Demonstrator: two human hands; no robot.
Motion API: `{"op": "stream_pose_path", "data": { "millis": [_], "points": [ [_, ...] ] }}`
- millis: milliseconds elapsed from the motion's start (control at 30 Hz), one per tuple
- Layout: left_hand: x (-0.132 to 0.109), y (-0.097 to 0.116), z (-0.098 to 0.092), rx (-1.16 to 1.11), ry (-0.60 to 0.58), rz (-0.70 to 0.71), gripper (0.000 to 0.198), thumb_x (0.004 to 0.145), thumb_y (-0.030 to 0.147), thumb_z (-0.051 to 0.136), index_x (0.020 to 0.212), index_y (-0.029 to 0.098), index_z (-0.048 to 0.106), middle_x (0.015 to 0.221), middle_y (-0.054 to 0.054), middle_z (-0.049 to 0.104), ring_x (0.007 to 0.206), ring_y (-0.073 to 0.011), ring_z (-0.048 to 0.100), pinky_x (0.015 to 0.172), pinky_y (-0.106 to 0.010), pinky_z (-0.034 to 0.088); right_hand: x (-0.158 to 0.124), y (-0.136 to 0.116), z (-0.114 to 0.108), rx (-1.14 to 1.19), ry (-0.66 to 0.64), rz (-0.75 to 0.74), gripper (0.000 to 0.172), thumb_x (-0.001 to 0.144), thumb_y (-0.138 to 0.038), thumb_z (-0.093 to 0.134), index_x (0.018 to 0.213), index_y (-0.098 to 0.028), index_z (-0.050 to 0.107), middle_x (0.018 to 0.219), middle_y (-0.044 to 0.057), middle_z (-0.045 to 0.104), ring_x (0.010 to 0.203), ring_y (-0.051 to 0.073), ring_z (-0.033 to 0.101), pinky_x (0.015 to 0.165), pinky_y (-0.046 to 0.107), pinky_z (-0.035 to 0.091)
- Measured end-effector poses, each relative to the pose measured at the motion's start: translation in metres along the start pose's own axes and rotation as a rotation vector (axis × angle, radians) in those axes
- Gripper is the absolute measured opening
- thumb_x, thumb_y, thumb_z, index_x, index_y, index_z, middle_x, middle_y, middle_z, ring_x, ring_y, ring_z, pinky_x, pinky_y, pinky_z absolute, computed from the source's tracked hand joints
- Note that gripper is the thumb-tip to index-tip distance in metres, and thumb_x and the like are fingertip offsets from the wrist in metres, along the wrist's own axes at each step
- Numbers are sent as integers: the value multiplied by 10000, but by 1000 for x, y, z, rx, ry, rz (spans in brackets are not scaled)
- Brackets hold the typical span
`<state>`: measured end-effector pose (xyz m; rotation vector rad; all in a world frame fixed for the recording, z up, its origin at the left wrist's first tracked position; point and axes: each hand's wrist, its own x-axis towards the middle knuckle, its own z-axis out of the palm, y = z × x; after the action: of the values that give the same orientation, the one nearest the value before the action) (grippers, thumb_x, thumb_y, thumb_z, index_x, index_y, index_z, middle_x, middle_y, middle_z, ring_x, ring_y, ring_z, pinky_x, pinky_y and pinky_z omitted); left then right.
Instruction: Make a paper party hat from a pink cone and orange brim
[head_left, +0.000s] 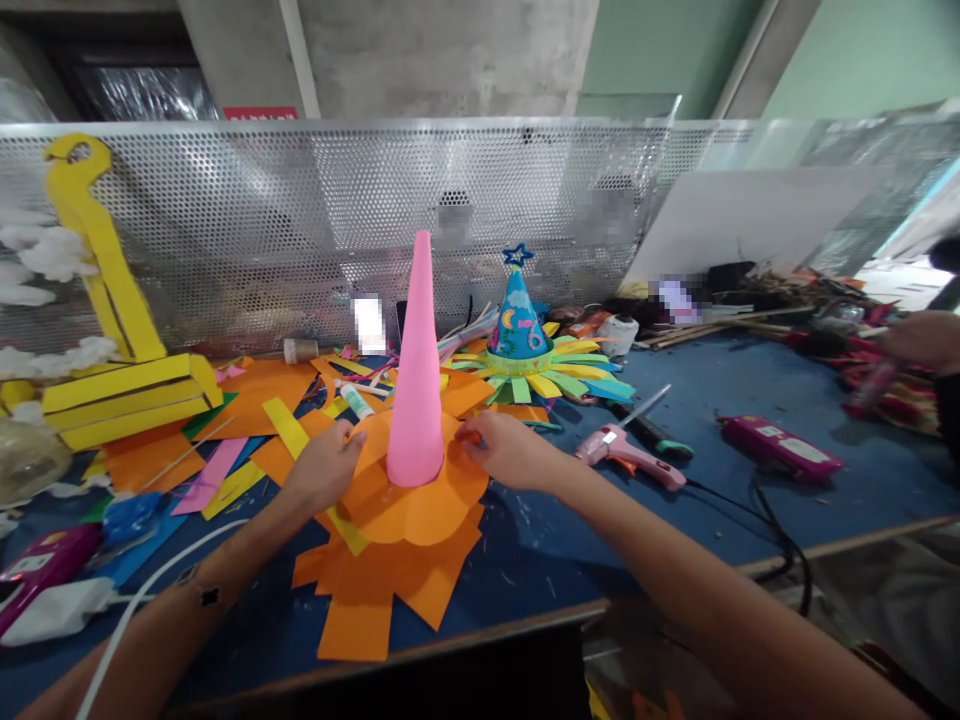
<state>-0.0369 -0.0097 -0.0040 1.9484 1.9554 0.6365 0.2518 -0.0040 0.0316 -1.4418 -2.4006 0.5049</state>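
Note:
A tall pink paper cone (417,380) stands upright on an orange scalloped paper base (420,505) at the middle of the blue table. My left hand (324,466) rests on the base's left edge, fingers curled and pinching the orange paper. My right hand (504,447) pinches the base's right edge, close to the cone's foot. Below the base lies a stack of orange paper strips (375,590).
A pink glue gun (628,454) lies right of my right hand, its cable trailing off. A finished blue party hat (517,325) with coloured petals stands behind. A yellow cardboard structure (112,330) sits at left. Paper scraps are scattered at left; another person's hand (919,340) shows far right.

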Motion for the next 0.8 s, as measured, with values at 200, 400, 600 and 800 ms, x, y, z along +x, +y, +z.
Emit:
{"op": "stream_pose_path", "data": {
  "millis": [200,400,600,800],
  "points": [
    [-3,0,0,19,-8,-50,302,1011,484,398,801,266,405,642,13,514,636,-228,574,588,-325,286,0,2,4,46,72,14,273,910,-187,640,1142,-155,780,1140,132,802,1031,268,735,904,334,530],
    [-5,4,-2,35,-1,-79,317,977,561,461,916,250,483,766,-23,611,756,-264,659,622,-318,365,8,10,7,161,125,48,313,966,-284,655,1246,-174,741,1257,90,787,1125,229,738,967,304,549],
    [-10,2,6,86,-31,-75,306,972,533,489,957,237,562,871,-80,719,838,-296,711,637,-323,386,7,10,24,128,45,36,312,870,-125,660,1113,-208,837,1134,55,840,1043,250,784,882,277,564],
    [-15,-1,12,203,-46,-96,443,975,582,450,1165,210,599,983,-177,769,922,-399,732,653,-375,410,4,4,35,-4,-2,9,363,866,-133,608,1115,-229,854,1089,84,845,1007,273,785,813,274,535]
  ]
}}
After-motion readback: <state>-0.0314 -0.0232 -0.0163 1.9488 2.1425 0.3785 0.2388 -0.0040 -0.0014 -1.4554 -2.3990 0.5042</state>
